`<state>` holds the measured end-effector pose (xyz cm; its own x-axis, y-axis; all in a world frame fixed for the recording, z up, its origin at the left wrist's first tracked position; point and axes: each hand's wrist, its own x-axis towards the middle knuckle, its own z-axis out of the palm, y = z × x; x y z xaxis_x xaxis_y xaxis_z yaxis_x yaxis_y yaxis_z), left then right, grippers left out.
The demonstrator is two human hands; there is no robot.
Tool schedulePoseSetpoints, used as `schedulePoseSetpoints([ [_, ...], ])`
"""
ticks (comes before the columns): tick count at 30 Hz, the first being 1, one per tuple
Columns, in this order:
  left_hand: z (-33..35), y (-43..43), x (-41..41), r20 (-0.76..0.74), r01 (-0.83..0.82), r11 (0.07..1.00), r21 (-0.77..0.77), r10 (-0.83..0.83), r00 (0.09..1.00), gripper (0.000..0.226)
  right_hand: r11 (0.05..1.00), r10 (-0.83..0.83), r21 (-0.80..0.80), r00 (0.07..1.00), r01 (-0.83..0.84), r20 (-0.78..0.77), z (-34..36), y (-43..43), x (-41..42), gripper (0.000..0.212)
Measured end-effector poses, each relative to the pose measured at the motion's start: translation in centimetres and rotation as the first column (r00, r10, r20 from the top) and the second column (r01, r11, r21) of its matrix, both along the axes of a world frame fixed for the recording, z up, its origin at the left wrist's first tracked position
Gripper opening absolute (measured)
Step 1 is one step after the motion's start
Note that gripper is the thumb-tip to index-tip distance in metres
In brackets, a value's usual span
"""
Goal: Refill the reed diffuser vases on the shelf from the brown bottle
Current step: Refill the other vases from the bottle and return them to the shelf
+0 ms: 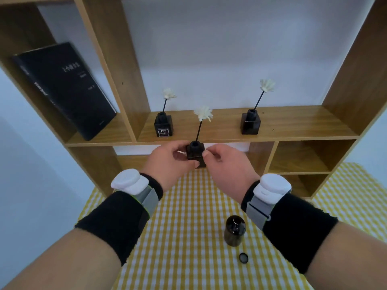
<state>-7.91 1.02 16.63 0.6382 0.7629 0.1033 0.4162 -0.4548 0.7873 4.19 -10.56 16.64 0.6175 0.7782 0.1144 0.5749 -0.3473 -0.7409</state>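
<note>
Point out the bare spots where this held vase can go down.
Free: the shelf between the left vase and right vase, and right of that vase. The tablecloth under the hands is bare too. Crowded: around the bottle and cap.

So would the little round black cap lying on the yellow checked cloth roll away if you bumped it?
The little round black cap seems to lie flat, so a nudge would probably slide it, not roll it. Tipped onto its edge, its round shape could roll. It looks small and likely light, so the yellow checked cloth may grip it a bit.
</note>
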Motion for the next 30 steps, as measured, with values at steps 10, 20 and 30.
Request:
schedulePoseSetpoints([
  [10,-10.9,-2.5,-6.8,-0.13,-0.018,0.99,-0.138,-0.001,0.991,0.046,0.969,0.083,-0.22,0.988,-0.11,-0.128,-9.6,-2.7,-5.9,0.03],
  [20,-20.8,-3.9,-10.9,-0.297,-0.066,0.978,-0.199,0.004,0.955,0.05,0.881,0.121,-0.396,0.934,-0.257,-0.337,-18.9,-3.6,-8.2,0.037],
  [30,-23.5,-4.5,-11.9,-0.37,-0.009,0.991,-0.136,-0.042,0.928,0.04,0.956,0.021,-0.253,0.897,-0.147,-0.441,-21.6,-2.6,-9.9,0.009],
])
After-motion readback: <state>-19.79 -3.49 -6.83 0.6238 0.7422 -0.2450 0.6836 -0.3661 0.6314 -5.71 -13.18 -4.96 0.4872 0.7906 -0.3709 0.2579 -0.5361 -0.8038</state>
